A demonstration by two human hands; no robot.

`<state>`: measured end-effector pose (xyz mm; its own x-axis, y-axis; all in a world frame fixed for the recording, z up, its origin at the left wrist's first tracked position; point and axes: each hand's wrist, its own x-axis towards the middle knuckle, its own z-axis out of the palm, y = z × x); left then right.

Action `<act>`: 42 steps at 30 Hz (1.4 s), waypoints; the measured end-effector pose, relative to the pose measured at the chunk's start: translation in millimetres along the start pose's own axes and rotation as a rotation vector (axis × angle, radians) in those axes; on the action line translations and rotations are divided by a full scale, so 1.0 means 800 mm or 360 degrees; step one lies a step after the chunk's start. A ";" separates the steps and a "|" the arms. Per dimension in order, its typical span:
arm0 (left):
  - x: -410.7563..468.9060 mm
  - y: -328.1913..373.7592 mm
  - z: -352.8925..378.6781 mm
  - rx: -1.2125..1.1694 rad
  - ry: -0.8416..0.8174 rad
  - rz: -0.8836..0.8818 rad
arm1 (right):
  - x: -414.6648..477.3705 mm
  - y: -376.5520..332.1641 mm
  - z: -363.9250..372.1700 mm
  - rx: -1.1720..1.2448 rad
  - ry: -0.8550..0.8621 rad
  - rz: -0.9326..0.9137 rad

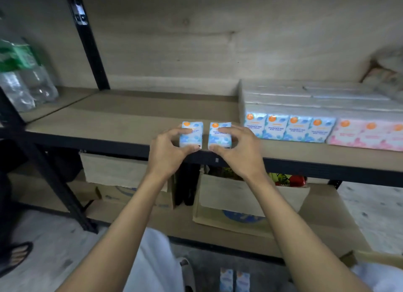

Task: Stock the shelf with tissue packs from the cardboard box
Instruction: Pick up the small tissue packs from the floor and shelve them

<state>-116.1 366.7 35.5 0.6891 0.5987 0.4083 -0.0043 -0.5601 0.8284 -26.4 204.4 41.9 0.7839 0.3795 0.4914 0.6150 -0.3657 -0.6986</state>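
Two blue mini tissue packs set at the shelf's [122, 117] front edge.
Spare packs [234, 280] down by my feet suggest more is left to stock. With both arms stretched out, my left hand [168, 149] pinches the left pack [192, 139] and my right hand [236, 152] pinches the right pack [218, 140]. Further right, the blue row [287, 127] and pink row [366, 136] are already stocked.

2 bare forearms [122, 224] above pale white trousers [152, 261].

Both hands up on the shelf [122, 117] — left hand [169, 149] pinching one blue tissue pack [192, 136], right hand [236, 149] pinching another [219, 137], side by side at the front edge, near a stocked row [290, 128] to the right.
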 end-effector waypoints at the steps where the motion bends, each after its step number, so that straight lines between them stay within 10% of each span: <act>1: 0.008 -0.002 0.001 0.0048 -0.0039 -0.0009 | 0.005 0.000 0.002 -0.0032 -0.0031 0.0008; 42: 0.136 -0.025 0.027 0.0075 -0.0517 -0.0058 | 0.101 0.014 0.049 -0.0487 -0.0246 0.0097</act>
<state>-25.3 431.0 55.1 0.8834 0.4089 0.2290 0.0527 -0.5722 0.8184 40.7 264.6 53.3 0.8123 0.4645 0.3527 0.5827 -0.6208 -0.5245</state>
